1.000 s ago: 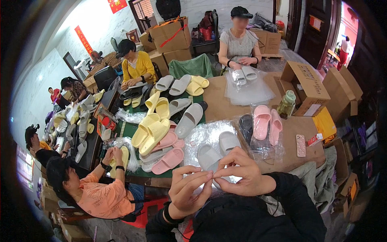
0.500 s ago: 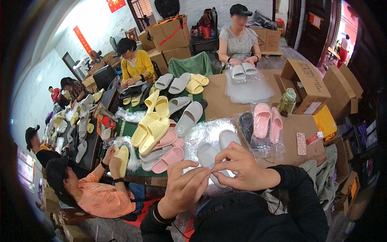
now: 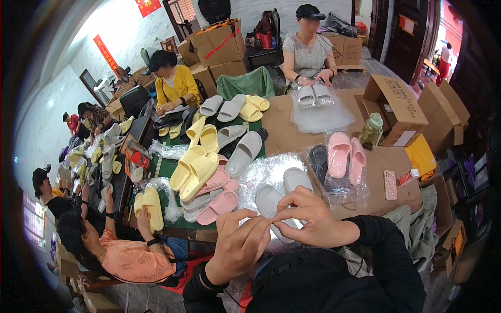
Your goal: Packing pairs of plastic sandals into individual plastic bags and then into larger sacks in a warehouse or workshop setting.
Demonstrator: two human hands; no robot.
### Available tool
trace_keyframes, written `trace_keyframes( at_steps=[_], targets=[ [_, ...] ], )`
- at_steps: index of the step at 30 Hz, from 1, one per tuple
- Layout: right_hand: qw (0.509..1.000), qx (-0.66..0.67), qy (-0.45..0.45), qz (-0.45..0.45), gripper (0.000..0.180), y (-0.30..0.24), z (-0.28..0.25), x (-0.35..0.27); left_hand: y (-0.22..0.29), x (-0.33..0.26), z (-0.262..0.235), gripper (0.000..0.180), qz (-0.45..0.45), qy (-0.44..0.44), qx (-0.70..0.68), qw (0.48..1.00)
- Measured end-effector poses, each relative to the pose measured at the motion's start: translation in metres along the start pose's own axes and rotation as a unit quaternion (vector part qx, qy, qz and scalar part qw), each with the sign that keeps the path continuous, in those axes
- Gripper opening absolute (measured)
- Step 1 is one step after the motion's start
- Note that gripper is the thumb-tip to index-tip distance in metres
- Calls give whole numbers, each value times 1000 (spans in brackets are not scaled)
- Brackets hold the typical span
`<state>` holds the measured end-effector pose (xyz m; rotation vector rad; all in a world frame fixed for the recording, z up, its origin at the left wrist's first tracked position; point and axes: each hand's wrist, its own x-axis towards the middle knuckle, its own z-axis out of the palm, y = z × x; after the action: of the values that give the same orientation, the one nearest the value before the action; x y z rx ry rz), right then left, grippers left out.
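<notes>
My left hand (image 3: 239, 241) and my right hand (image 3: 313, 219) meet fingertip to fingertip above the near table edge. Both are closed in a pinch; whatever sits between the fingertips is too small to make out. Just behind them lie a pair of light grey slippers, one slipper (image 3: 267, 199) partly covered by my hands and the other slipper (image 3: 296, 179) to its right. Shiny clear plastic bags (image 3: 271, 168) are spread beneath and behind this pair.
Left of my hands is a heap of yellow slippers (image 3: 197, 172), grey ones and pink ones (image 3: 219, 204). Rightward lie bagged pink slippers (image 3: 339, 155), a phone (image 3: 390, 185), a green bottle (image 3: 371, 131) and an open carton (image 3: 396, 110). A co-worker in orange (image 3: 138, 255) sits close on my left.
My hands stay nearly in place, still pinched together. The co-worker in orange has shifted the yellow slippers leftward and raised one hand. Across the table, a co-worker's hand has moved off the grey slippers.
</notes>
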<state>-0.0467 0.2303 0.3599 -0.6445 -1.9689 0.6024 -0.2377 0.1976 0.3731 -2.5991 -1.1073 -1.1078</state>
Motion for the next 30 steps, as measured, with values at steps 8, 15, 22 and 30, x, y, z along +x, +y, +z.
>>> trace_keyframes(
  at_steps=[8, 15, 22, 30],
  targets=[
    [997, -67, 22, -32, 21, -1, 5, -1, 7, -5, 4, 36, 28, 12, 118, 993],
    [982, -154, 57, -88, 23, -1, 10, -5, 10, -2, 5, 25, -7, -2, 137, 991],
    [955, -239, 81, -154, 27, 0, 14, -11, 11, 1, 4, 27, -37, -20, 103, 994],
    [864, -371, 91, -329, 17, 15, 15, -18, 16, 9, 4, 14, -123, -5, 51, 991]
  ],
)
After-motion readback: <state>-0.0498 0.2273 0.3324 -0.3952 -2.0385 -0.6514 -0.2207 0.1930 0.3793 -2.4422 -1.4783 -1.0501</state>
